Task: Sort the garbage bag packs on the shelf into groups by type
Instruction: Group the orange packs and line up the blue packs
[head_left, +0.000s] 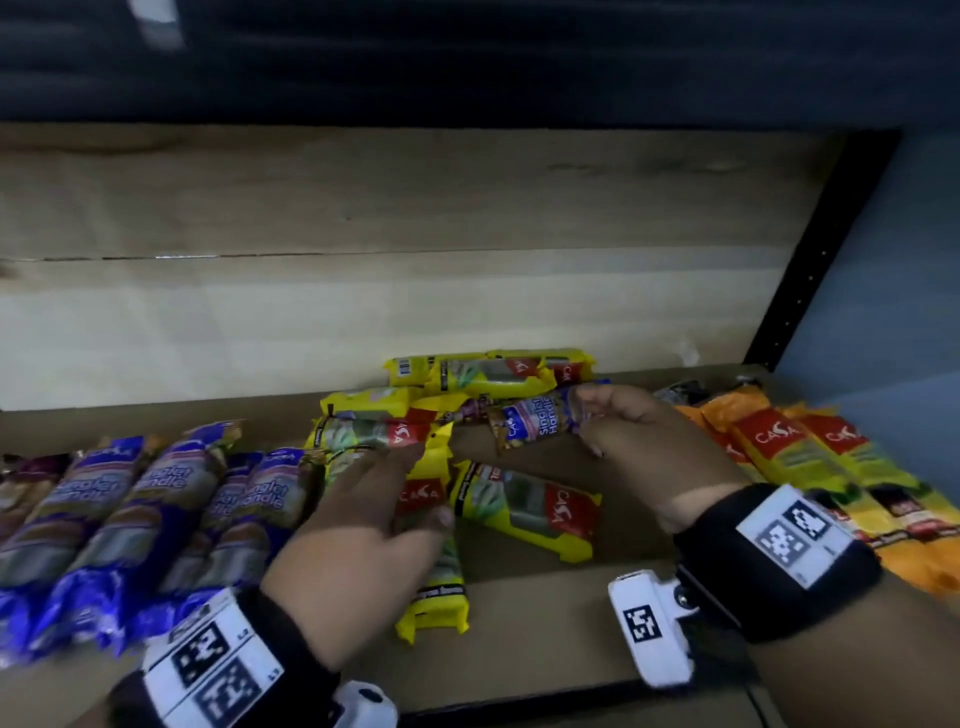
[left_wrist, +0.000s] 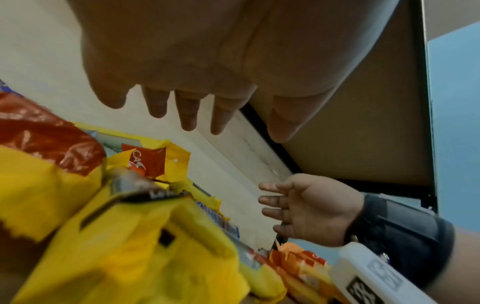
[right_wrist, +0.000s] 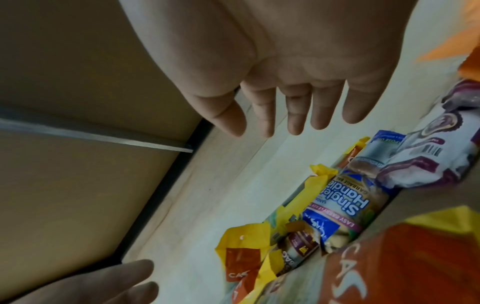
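Observation:
A loose heap of yellow garbage bag packs (head_left: 527, 512) lies mid-shelf, with one blue "Singlet Handle" pack (head_left: 535, 421) among them near the back. My left hand (head_left: 384, 499) hovers flat over a yellow pack (head_left: 434, 577), fingers straight (left_wrist: 188, 115), holding nothing. My right hand (head_left: 618, 431) reaches to the right end of the blue pack (right_wrist: 345, 207). Its fingers (right_wrist: 293, 117) are stretched out above the pack and grip nothing. A purple-printed pack (right_wrist: 441, 148) lies beside the blue one.
A row of blue packs (head_left: 130, 509) lies at the left of the brown shelf board (head_left: 545, 618). Orange and yellow-orange packs (head_left: 810, 467) are lined up at the right. A pale wooden back panel (head_left: 363, 312) and a black upright (head_left: 810, 270) bound the shelf.

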